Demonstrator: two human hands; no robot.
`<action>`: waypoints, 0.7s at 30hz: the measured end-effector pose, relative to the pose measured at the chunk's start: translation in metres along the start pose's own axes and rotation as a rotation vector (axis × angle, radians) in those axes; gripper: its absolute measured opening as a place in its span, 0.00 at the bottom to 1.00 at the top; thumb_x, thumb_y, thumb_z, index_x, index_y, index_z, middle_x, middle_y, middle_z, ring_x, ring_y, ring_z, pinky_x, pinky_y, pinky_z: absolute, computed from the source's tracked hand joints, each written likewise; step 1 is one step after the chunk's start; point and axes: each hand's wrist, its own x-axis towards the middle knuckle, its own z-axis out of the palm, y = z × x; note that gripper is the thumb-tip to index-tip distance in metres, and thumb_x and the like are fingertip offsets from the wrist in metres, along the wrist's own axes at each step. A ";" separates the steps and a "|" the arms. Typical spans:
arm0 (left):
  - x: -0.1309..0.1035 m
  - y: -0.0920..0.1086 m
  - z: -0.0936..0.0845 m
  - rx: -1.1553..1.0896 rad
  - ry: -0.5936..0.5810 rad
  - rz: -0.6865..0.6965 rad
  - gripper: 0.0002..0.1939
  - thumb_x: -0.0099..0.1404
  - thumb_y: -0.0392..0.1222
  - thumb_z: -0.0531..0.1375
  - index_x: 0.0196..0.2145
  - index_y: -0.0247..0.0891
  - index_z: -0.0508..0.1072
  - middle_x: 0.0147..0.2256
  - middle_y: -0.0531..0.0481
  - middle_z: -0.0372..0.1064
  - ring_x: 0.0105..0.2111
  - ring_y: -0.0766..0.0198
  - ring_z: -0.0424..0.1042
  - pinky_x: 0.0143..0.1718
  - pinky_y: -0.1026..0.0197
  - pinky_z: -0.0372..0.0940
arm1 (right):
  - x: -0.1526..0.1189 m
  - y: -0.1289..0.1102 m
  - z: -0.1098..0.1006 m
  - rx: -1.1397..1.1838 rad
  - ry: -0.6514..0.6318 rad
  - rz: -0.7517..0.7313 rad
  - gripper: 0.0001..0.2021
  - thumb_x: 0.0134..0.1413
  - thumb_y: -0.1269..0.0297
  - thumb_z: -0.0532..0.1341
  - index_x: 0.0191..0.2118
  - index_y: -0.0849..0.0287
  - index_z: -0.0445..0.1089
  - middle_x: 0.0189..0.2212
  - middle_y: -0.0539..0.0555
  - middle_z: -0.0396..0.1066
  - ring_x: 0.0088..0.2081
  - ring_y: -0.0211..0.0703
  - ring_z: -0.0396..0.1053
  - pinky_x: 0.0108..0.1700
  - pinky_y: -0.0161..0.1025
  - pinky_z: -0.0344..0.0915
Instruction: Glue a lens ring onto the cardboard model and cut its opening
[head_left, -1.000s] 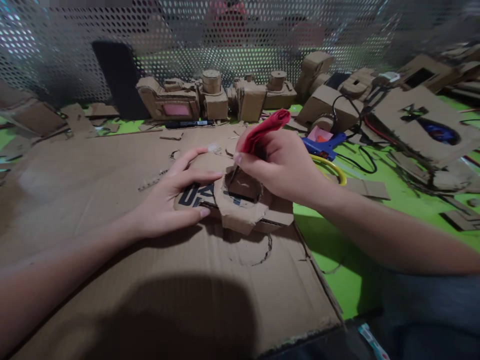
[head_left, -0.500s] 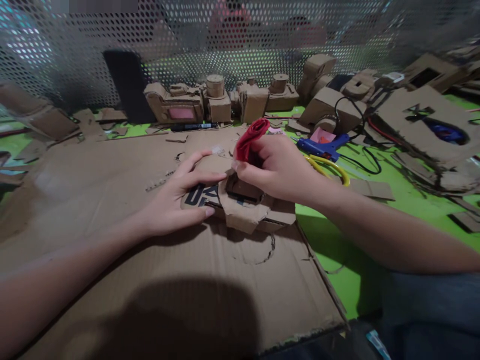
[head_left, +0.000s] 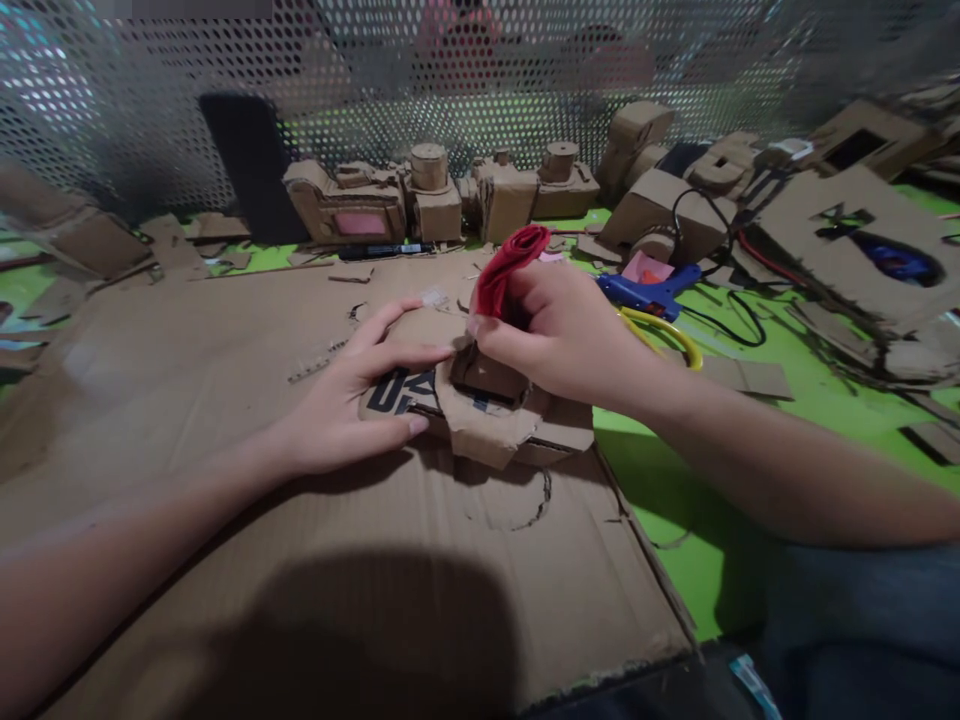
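A small cardboard construction point(head_left: 491, 435) with black printed letters and a raised ring rests on a large cardboard sheet point(head_left: 337, 520). Across its left end lies my left hand point(head_left: 345, 400), fingers spread, with the thumb on the near edge and other fingers on top and at the far side. My right hand point(head_left: 551, 320) is closed round a rolled red thing point(head_left: 510, 262) above the ring. The tips of the right thumb and fingers are near the construction's top; what lies beneath them is partly hidden.
Cardboard camera-like models point(head_left: 356, 205) line a perforated metal screen point(head_left: 360, 70). A dark upright slab point(head_left: 251, 165) leans there. On the right are a blue glue gun point(head_left: 652, 292), yellow scissor handles point(head_left: 671, 335) and cardboard pieces on the green table point(head_left: 675, 480). A black marker point(head_left: 382, 251) lies behind.
Both hands keep nearly the same places. The red roll is tilted slightly further to the right, and the view has shifted a little.
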 end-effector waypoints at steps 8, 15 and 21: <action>0.002 0.004 -0.002 -0.011 -0.029 -0.031 0.27 0.64 0.56 0.66 0.59 0.48 0.74 0.72 0.43 0.50 0.71 0.38 0.54 0.69 0.36 0.57 | -0.005 0.004 0.000 0.010 0.080 0.039 0.05 0.56 0.71 0.59 0.29 0.58 0.65 0.24 0.48 0.66 0.28 0.37 0.61 0.31 0.39 0.59; 0.001 0.005 -0.004 0.026 -0.047 -0.020 0.27 0.65 0.54 0.66 0.60 0.49 0.73 0.73 0.44 0.49 0.72 0.39 0.53 0.70 0.35 0.56 | -0.007 0.004 0.000 0.031 0.115 0.061 0.07 0.56 0.72 0.59 0.29 0.57 0.63 0.24 0.48 0.65 0.28 0.38 0.62 0.31 0.38 0.61; 0.001 0.005 -0.002 0.026 -0.023 -0.033 0.27 0.65 0.55 0.66 0.59 0.46 0.74 0.73 0.43 0.50 0.72 0.36 0.53 0.68 0.31 0.56 | -0.003 0.000 -0.001 -0.036 0.012 0.005 0.07 0.57 0.70 0.60 0.28 0.57 0.63 0.23 0.47 0.63 0.27 0.36 0.58 0.32 0.38 0.59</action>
